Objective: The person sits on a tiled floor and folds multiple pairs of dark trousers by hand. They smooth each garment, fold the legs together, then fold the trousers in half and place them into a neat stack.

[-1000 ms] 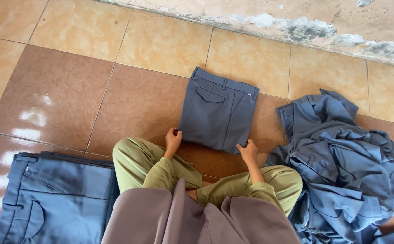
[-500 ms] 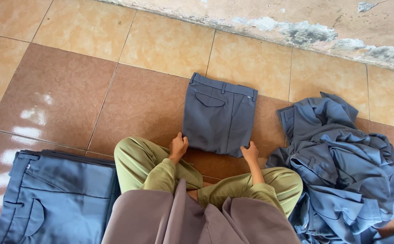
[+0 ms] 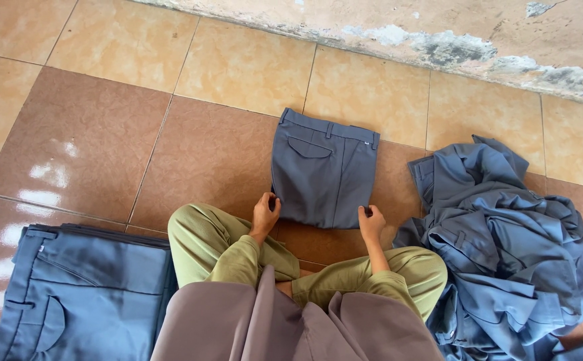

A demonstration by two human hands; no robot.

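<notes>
Tiled floor (image 3: 104, 134), person sitting cross-legged in green trousers (image 3: 224, 251). Right side: big crumpled heap of grey-blue garments (image 3: 505, 247), unfolded, looks like work left. Left side: neat stack of folded grey-blue trousers (image 3: 84, 287), done. Centre, just ahead of knees: folded grey-blue trousers (image 3: 323, 170), flat, pocket up, fold looks near finished. Left hand (image 3: 264, 215) pinching near-left corner; right hand (image 3: 370, 224) gripping near-right corner. No containers in view.
</notes>
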